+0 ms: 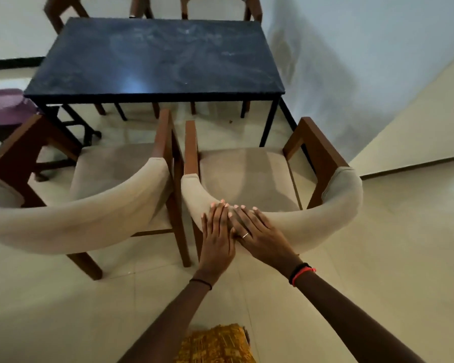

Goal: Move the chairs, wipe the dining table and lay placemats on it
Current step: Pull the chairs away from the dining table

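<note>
A dark stone-topped dining table (152, 58) with smeared marks stands ahead on black legs. Two beige upholstered chairs with brown wooden frames sit side by side in front of it, pulled back from its edge: the left chair (84, 216) and the right chair (323, 221). My left hand (216, 234) and my right hand (258, 233) lie flat next to each other on the curved backrest of the right chair, fingers stretched toward its top rim, not curled over it. The right fingers partly overlap the left ones. No cloth or placemats are in view.
More chairs (215, 6) stand at the table's far side, and another (60, 11) at the far left corner. A purple basket (5, 106) sits on the floor at the left. A pale wall (364, 61) runs along the table's right side. The floor is light tile.
</note>
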